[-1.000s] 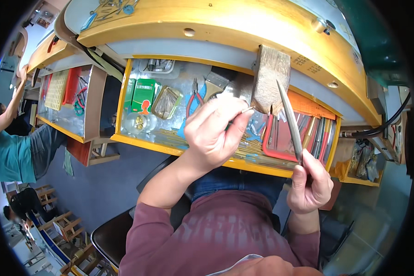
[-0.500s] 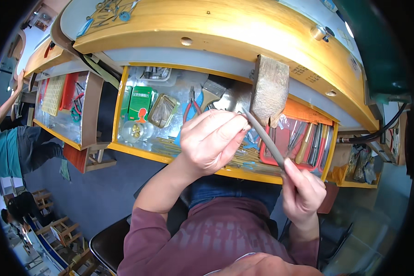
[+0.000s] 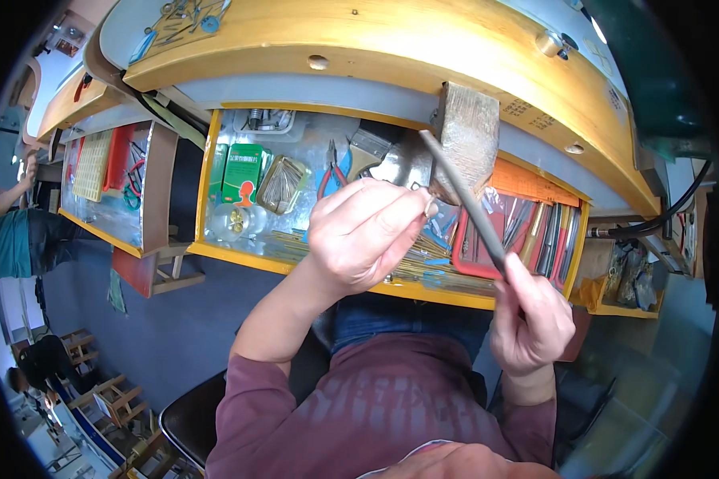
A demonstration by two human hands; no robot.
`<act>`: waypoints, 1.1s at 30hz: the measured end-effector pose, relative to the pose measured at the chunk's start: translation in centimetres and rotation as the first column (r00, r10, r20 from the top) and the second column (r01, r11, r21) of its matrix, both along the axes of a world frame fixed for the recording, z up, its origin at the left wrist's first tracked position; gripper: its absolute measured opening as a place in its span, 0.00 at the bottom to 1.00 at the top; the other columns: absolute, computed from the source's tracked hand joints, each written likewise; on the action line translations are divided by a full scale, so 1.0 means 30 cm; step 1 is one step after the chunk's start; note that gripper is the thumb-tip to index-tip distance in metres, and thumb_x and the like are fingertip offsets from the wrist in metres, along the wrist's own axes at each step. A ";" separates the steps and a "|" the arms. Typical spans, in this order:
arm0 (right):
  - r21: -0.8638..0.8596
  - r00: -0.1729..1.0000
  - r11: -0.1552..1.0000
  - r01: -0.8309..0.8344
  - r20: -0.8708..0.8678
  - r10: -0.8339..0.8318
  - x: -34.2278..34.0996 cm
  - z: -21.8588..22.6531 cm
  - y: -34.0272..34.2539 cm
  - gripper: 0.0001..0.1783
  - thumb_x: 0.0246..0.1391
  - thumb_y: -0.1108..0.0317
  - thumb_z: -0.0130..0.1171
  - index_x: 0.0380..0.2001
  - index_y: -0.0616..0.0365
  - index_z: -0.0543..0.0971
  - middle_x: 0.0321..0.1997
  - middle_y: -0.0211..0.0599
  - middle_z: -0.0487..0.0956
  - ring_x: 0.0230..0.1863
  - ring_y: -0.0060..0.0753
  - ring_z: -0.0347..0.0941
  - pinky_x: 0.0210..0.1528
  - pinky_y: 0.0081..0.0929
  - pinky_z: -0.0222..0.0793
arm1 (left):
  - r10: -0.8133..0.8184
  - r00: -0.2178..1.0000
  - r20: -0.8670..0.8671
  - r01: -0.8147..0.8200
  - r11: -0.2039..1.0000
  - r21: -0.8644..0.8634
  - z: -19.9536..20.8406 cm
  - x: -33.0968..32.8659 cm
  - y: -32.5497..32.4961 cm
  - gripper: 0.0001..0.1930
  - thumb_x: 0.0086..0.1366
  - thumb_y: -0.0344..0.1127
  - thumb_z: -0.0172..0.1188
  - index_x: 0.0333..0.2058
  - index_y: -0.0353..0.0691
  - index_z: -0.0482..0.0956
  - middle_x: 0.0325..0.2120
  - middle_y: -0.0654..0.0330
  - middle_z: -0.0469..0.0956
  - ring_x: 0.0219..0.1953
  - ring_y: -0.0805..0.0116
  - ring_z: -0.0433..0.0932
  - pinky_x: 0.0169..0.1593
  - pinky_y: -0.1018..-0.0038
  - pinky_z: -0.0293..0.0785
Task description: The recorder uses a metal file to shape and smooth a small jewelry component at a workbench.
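My right hand (image 3: 533, 326) grips the lower end of a long grey hand file (image 3: 473, 206), which slants up and left across the side of a worn wooden bench pin (image 3: 473, 128). My left hand (image 3: 361, 238) is closed in a pinch beside the file's middle. Between its fingertips sits a small shiny piece (image 3: 432, 208), mostly covered and too small to make out fully. The fingertips are close to the lower end of the bench pin, above an open drawer (image 3: 244, 258); I cannot tell whether the piece touches the pin.
In the drawer lie red-handled pliers (image 3: 332, 172), a flat brush (image 3: 367, 146), a green box (image 3: 244, 169), thin brass-coloured rods and a red tray (image 3: 475, 268) of tools. The wooden bench edge (image 3: 311, 68) curves behind. Another person (image 3: 12, 239) stands at the far left.
The file has tilted more upright, its tip rising to the side of the bench pin. My right hand has shifted slightly right; my left hand keeps its pinch almost in place.
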State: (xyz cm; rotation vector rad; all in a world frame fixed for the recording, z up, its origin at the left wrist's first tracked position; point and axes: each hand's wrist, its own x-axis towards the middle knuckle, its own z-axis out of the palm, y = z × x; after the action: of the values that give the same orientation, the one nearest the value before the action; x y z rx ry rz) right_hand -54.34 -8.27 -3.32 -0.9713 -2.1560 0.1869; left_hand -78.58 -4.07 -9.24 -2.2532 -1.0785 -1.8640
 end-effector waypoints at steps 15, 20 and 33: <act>-0.487 0.861 0.858 -0.163 -0.495 -0.117 0.063 -0.090 -0.028 0.16 0.64 0.74 0.65 0.53 0.71 0.81 0.33 0.26 0.82 0.29 0.09 0.69 0.32 0.12 0.63 | -0.098 0.458 0.884 0.806 0.466 -0.366 0.044 0.050 -0.116 0.06 0.67 0.22 0.66 0.42 0.29 0.83 0.33 0.56 0.85 0.31 0.74 0.84 0.35 0.78 0.83; -0.570 0.798 0.795 -0.209 -0.569 -0.198 0.072 -0.098 -0.030 0.16 0.65 0.75 0.64 0.53 0.70 0.81 0.28 0.17 0.73 0.26 0.05 0.60 0.29 0.10 0.53 | -0.066 0.371 0.926 0.855 0.414 -0.313 0.062 0.063 -0.115 0.08 0.68 0.22 0.66 0.44 0.29 0.82 0.34 0.55 0.86 0.33 0.71 0.87 0.38 0.75 0.87; -0.627 0.799 0.739 -0.249 -0.563 -0.209 0.102 -0.101 -0.049 0.15 0.66 0.75 0.63 0.53 0.68 0.80 0.30 0.18 0.75 0.27 0.06 0.63 0.29 0.10 0.54 | -0.083 0.416 0.905 0.832 0.436 -0.343 0.100 0.083 -0.138 0.06 0.64 0.17 0.66 0.40 0.28 0.82 0.37 0.47 0.86 0.33 0.60 0.88 0.37 0.67 0.90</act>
State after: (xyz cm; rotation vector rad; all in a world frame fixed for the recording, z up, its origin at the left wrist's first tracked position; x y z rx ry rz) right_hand -51.29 -9.74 -6.34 -1.0739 -1.4730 1.2144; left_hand -76.10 -8.21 -6.24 -2.2199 -1.6742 -3.5781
